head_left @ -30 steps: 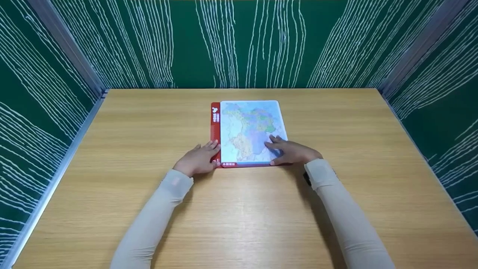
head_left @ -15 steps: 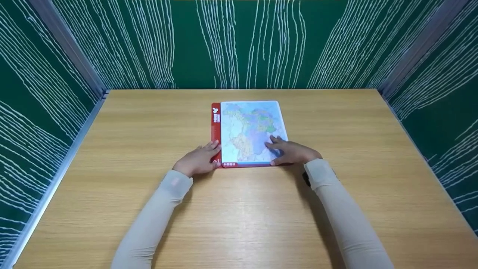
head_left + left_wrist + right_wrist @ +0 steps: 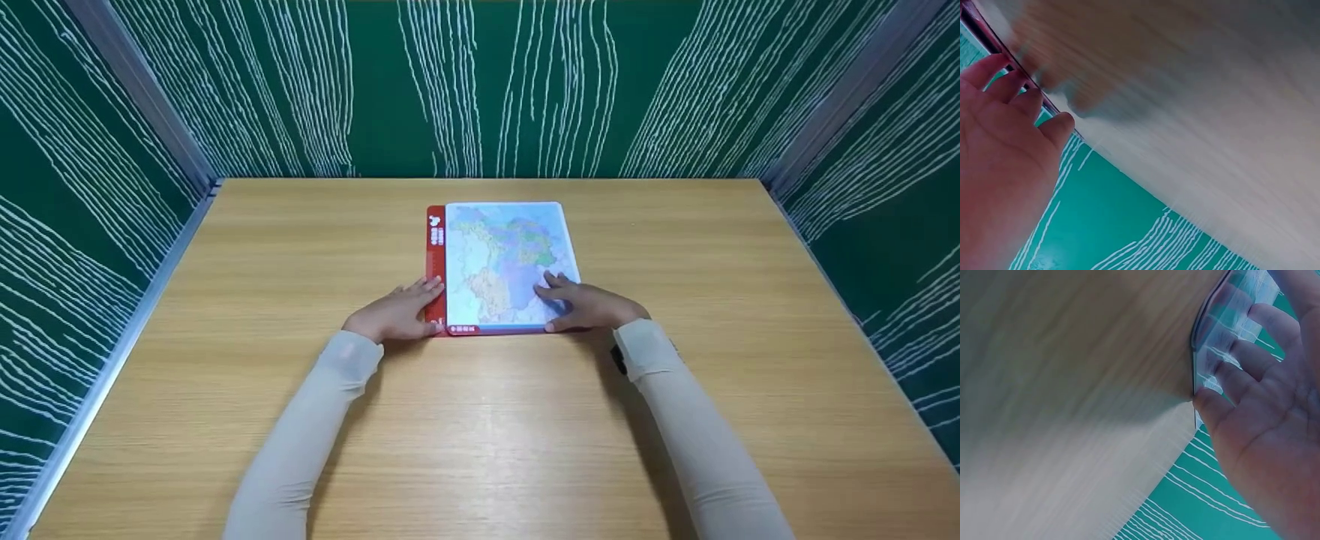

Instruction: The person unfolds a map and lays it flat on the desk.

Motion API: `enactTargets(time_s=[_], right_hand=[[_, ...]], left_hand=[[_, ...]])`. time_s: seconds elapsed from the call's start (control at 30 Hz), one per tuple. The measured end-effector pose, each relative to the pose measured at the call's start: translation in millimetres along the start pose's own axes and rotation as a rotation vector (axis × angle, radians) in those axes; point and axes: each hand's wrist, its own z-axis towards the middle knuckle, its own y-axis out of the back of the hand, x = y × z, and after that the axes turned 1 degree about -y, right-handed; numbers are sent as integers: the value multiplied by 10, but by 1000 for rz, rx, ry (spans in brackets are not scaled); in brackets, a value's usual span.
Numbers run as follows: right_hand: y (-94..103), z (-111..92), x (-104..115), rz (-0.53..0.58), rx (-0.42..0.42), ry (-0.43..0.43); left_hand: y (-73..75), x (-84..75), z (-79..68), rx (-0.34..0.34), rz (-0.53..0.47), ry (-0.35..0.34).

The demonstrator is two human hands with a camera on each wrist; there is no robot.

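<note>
A flat rectangular board printed with a coloured map (image 3: 506, 255) lies on the table, a little beyond both forearms. Along its left side shows a red strip (image 3: 435, 262) with white print; whether this is a separate sheet underneath, I cannot tell. My left hand (image 3: 397, 311) rests its extended fingertips on the lower part of that strip, thumb near the bottom corner. On the map's lower right, my right hand (image 3: 596, 306) lies with spread fingers on the surface and thumb at the bottom edge. In the right wrist view, its fingers (image 3: 1241, 377) meet the glossy surface.
The board lies on a wood-grain table (image 3: 480, 435). Green walls (image 3: 375, 90) with white wavy lines rise behind it and at both sides. Grey metal posts (image 3: 142, 97) stand at the back corners.
My left hand has shifted very slightly away from me and to the left, still touching the red strip. The right hand stays in place on the map.
</note>
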Motion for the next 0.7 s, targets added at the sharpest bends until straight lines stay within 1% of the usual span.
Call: enactTargets(time_s=[0.1,0.27,0.47,0.57,0.7], right_hand=[[1,-2,1,12,0,-23],[6,-11,5,32,-2,-38],[16,-7,17,47,-7,-63],[18,-4,35,55,-6,-68],[14,-18,57,57,-3,-31]], left_hand=[[10,7,22,-1,-16,27],[21,11,34,3,-43,61],[36,20,32,4,-88,59],[32,32,37,2,-86,72],[23,22,53,15,-89,43]])
